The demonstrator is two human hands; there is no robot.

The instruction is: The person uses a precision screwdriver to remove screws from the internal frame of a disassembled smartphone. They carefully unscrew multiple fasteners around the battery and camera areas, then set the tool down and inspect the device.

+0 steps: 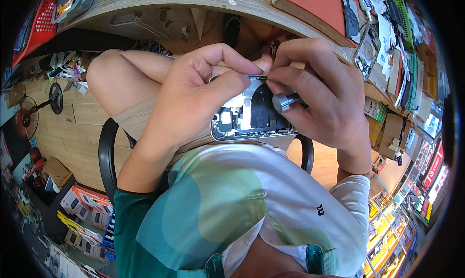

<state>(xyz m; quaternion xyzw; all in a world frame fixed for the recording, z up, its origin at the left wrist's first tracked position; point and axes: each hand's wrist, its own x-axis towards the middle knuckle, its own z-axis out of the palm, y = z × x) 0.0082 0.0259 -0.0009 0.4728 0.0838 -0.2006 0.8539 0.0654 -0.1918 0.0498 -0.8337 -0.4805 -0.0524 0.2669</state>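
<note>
An opened phone [247, 114], its inner parts and dark battery bare, is held level over my lap. My left hand [186, 91] is closed on its far left part, thumb on top and index finger along the far edge. My right hand [324, 91] is closed too, with thumb and index fingertips pinched together at the phone's far edge; anything tiny between them is too small to make out. A small screwdriver [282, 103] with a silver round end is tucked in my right hand over the phone's right part. My right fingers hide the phone's right end.
A wooden workbench [232, 2] runs along the far side, with an orange mat [315, 9] on it. Phone parts [369, 50], papers and baskets crowd its right end. Chair armrests [107, 154] flank me. At left stand a fan [26, 118] and stacked boxes [89, 205].
</note>
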